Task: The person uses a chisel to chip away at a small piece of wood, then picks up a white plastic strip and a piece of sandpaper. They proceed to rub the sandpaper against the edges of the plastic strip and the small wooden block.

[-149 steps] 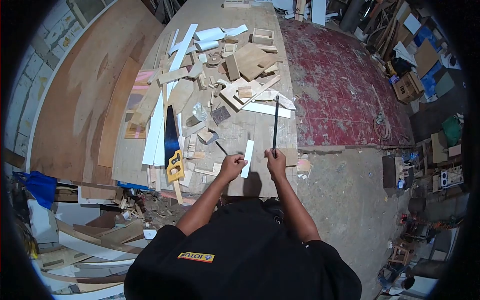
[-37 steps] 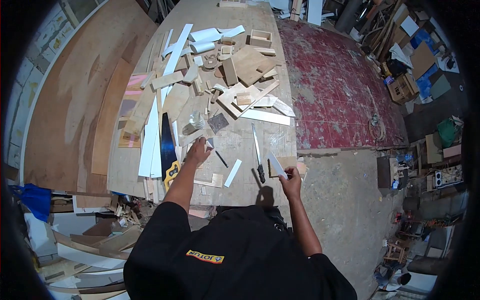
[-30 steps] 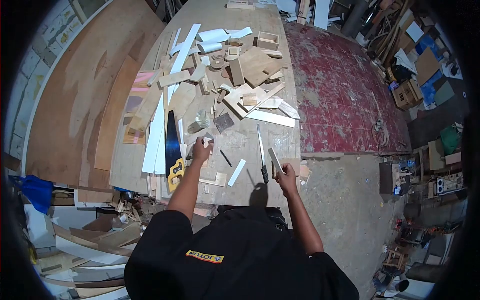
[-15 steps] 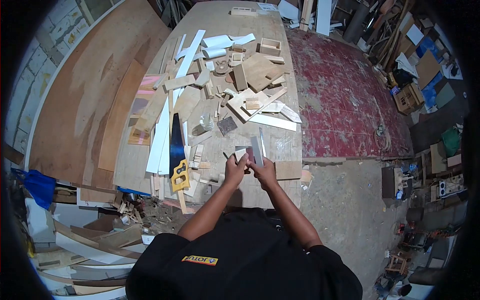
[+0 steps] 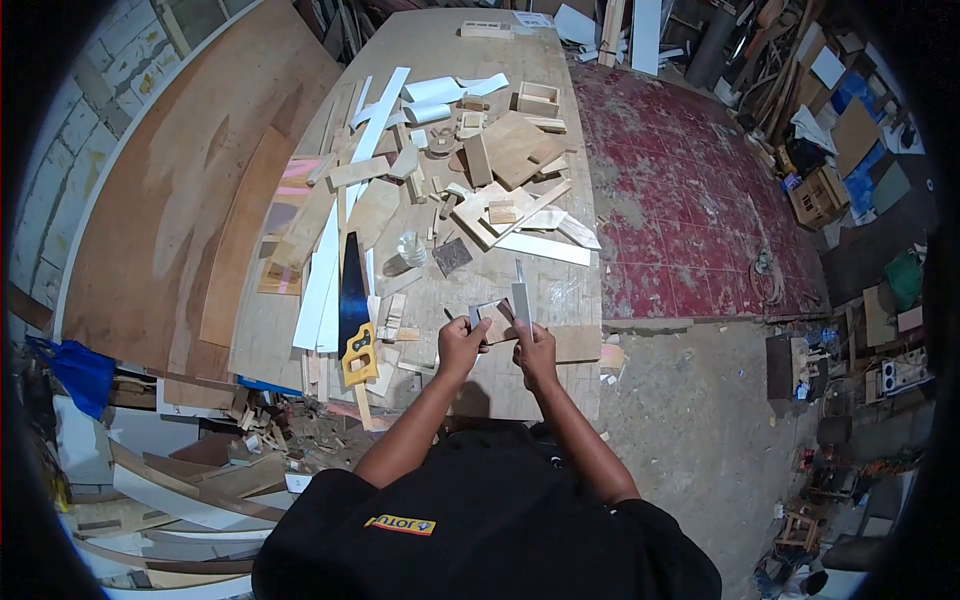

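Between my hands, above the near part of the workbench (image 5: 560,290), is a small box-like wooden piece (image 5: 497,322) with dark edges. My left hand (image 5: 460,347) is closed on its left side, the thumb on top. A thin dark stick (image 5: 447,313), like a pencil, pokes out past the left fingers. My right hand (image 5: 536,355) grips a flat grey bar (image 5: 522,303) with a thin blade at its far end, resembling a try square. The bar stands right at the wooden piece's right edge. My fingers hide the undersides of both things.
A yellow-handled handsaw (image 5: 356,310) lies to the left, near small wood offcuts (image 5: 396,318). Farther back are a clear plastic cup (image 5: 408,250), a dark square piece (image 5: 452,257), and piled boards (image 5: 515,148). A flat board (image 5: 577,343) lies at the bench's right edge.
My hands have moved slightly apart. The grey bar has turned more upright in view and shifted a little right, and the wooden piece shows more of its face.
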A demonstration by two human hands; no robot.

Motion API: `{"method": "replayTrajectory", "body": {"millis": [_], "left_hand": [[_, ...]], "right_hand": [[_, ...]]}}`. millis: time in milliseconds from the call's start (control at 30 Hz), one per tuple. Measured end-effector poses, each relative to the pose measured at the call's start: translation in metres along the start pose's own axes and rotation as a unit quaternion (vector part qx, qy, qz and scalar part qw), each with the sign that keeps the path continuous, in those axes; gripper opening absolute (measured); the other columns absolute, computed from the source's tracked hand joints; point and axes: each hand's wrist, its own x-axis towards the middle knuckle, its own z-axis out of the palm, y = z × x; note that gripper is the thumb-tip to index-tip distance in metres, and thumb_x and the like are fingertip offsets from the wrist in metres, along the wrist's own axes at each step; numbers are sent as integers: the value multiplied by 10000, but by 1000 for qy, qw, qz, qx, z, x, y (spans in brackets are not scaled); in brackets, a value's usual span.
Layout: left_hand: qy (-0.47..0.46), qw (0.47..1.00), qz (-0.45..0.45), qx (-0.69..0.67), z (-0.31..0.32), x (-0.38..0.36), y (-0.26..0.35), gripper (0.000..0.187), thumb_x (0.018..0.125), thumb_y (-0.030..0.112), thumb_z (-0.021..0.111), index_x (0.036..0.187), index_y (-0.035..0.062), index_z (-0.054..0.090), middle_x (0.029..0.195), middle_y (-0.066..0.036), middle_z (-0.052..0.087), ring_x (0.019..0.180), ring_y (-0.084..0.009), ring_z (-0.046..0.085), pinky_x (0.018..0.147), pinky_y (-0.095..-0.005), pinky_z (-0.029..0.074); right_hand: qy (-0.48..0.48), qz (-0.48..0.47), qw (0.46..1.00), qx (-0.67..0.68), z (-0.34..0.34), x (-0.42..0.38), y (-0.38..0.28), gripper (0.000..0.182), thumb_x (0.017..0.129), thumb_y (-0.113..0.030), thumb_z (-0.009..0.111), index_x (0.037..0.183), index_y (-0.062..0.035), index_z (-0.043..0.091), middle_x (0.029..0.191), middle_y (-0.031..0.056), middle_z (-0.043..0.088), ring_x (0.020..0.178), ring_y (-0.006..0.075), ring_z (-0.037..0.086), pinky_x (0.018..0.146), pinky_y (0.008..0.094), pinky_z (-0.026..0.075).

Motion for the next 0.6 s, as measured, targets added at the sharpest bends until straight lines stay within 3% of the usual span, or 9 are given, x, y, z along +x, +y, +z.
{"method": "replayTrajectory", "body": {"millis": [67,200,300,367,533,600], "left_hand": [[-5,1000,4,2,3,0,-1,274,875,240,699,745,22,599,626,-15,589,523,-59,541,470,-226,497],[-10,1000,13,8,13,1,-6,266,879,232,694,758,13,605,615,-11,580,525,-59,546,464,-232,499],[-15,999,20,33,22,-2,-3,255,882,220,688,771,5,608,611,-15,578,525,-60,550,465,-237,503],[-19,997,36,60,27,-3,0,252,886,224,683,789,3,612,607,2,562,519,-47,526,465,-233,504],[-34,992,65,99,39,-12,8,252,894,220,675,816,-11,611,608,12,549,519,-34,506,466,-234,507],[-48,992,67,97,42,-15,9,245,897,196,664,800,-21,602,632,-28,594,543,-65,569,474,-240,513]], "right_hand": [[24,-3,998,53,-6,3,7,246,930,-255,626,792,-53,605,547,-71,405,416,15,322,379,221,225],[44,-13,999,12,-12,1,6,308,941,-295,611,737,-66,582,546,-70,395,418,20,321,381,218,230],[64,-41,997,1,-16,2,5,317,939,-339,608,774,-70,573,564,-61,396,416,39,335,379,229,251],[95,26,977,188,-19,0,1,298,919,-350,632,830,-76,554,596,-50,414,426,63,359,387,241,283],[36,81,969,230,-41,-2,3,233,907,-291,653,885,-73,574,655,-14,489,426,88,379,405,241,299],[27,74,970,230,-44,-4,2,226,894,-266,673,964,-62,608,705,-22,517,442,74,361,415,235,298]]}}
